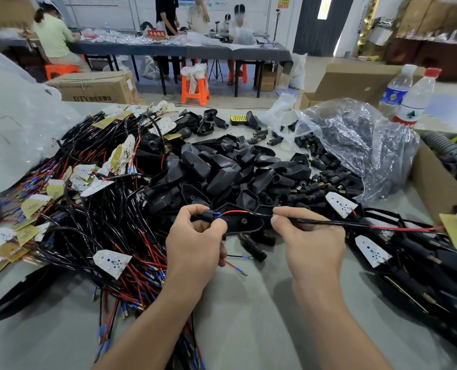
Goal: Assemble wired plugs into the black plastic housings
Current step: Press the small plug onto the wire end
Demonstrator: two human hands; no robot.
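Left hand [195,236] pinches small black plug [207,215]; right hand [310,236] pinches its cable [329,222], held straight. Both just above open black housing [248,226], mid-tabletop [262,303], before housing pile [235,169]. Step seems: plug wired, not yet seated. Next: steer plug into housing, leads [232,212] unpinched.

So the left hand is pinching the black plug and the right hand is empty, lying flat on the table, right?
Not quite. In the head view the left hand does pinch the black plug, but the right hand is not empty or flat. It is raised, and its fingers pinch the black cable, which leads off to the right.
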